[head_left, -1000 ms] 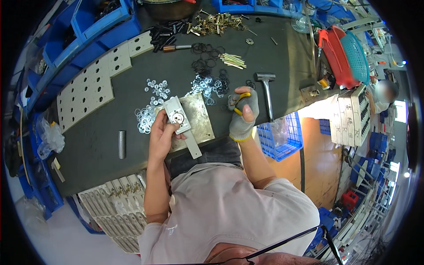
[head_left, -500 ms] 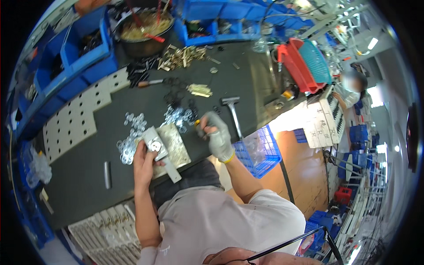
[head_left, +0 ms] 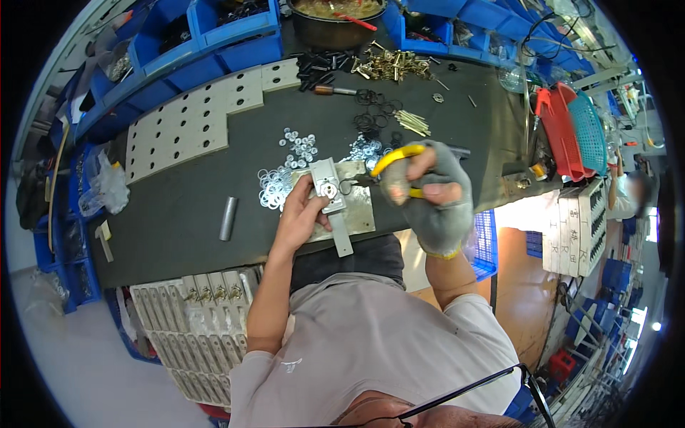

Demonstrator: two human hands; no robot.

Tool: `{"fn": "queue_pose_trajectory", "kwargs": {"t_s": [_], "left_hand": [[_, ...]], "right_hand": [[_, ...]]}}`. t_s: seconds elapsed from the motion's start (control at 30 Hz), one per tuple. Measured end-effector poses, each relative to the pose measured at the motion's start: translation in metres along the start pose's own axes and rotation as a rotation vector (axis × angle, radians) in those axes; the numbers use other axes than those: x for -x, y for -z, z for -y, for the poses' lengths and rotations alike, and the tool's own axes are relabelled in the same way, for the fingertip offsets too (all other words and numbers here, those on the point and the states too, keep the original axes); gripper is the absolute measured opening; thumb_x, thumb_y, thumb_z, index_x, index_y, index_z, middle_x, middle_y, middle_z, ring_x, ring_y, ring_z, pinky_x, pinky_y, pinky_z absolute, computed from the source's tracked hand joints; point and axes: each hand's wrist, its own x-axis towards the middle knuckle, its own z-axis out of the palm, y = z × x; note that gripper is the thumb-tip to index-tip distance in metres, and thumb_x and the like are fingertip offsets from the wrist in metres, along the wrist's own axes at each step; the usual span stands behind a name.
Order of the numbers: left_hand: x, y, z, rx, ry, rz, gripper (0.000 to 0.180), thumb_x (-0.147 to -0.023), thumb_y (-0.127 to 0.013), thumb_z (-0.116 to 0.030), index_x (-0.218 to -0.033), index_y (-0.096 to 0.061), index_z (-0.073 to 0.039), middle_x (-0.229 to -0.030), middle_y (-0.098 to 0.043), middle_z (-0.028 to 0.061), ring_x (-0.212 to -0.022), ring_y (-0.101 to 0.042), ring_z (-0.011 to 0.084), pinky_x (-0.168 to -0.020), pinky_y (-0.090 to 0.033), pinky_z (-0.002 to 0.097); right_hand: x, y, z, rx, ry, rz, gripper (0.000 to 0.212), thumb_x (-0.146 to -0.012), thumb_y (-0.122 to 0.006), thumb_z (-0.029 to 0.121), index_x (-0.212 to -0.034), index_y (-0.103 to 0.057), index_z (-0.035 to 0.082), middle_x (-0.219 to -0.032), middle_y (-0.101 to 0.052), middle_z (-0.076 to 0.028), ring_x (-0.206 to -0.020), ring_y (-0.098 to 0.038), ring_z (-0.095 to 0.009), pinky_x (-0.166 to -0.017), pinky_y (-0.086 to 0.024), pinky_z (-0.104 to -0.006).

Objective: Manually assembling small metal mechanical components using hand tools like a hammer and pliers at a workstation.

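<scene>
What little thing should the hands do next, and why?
Perhaps the right hand should ease the pliers left toward the part: a dark ring shows near the pliers' tips, just beside the part, which the left hand holds.

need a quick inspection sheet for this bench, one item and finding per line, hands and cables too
surface: dark work surface, with a metal plate lying on it
things in use: pale metal fitting over the metal plate, contact unclear; yellow-handled pliers to its right
clutter: silvery rings, black rings, brass-coloured parts, metal rod, all loose
hands: bare left hand grips the fitting; gloved right hand grips the pliers
cables: dark cable loops at upper right
surroundings: blue bins behind; red basket at right
</scene>
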Motion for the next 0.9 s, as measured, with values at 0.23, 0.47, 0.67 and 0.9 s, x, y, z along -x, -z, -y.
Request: {"fn": "queue_pose_trajectory", "kwargs": {"t_s": [0.23,0.47,0.67,0.9], "left_hand": [[0.002,0.011,0.002,-0.012,0.018,0.008,0.045,-0.095,-0.057,-0.003,-0.139,-0.049,0.003,-0.113,-0.063,0.0097,-0.061,-0.060,0.0114,-0.055,-0.058,0.0295],[0.005,0.011,0.000,0.010,-0.002,0.021,0.048,-0.096,-0.059,-0.001,-0.142,-0.047,0.004,-0.119,-0.064,0.0104,-0.061,-0.061,0.0104,-0.056,-0.060,0.0305],[0.003,0.012,0.002,0.016,-0.016,0.073,0.049,-0.099,-0.057,-0.001,-0.145,-0.043,0.003,-0.124,-0.062,0.0113,-0.072,-0.066,0.0120,-0.063,-0.062,0.0314],[0.003,0.016,-0.001,0.098,-0.002,0.121,0.049,-0.103,-0.055,-0.004,-0.150,-0.041,0.000,-0.124,-0.062,0.0103,-0.092,-0.067,0.0126,-0.073,-0.065,0.0325]], "right_hand": [[-0.019,-0.011,-0.027,0.139,-0.173,0.033,0.039,-0.085,-0.060,0.027,-0.109,-0.063,-0.003,-0.101,-0.062,-0.012,-0.088,-0.062,-0.017,-0.076,-0.048,-0.0294],[-0.012,-0.020,-0.016,0.176,-0.113,0.142,0.043,-0.091,-0.060,0.034,-0.110,-0.064,-0.004,-0.101,-0.061,-0.009,-0.090,-0.061,-0.016,-0.080,-0.047,-0.0286],[-0.014,-0.007,-0.049,0.359,-0.168,0.128,0.053,-0.099,-0.053,0.047,-0.111,-0.064,-0.003,-0.104,-0.061,-0.007,-0.093,-0.058,-0.014,-0.084,-0.047,-0.0290],[-0.024,-0.015,-0.043,0.407,-0.239,0.208,0.066,-0.101,-0.053,0.060,-0.118,-0.064,-0.003,-0.106,-0.062,-0.007,-0.099,-0.060,-0.015,-0.089,-0.049,-0.0308]]}}
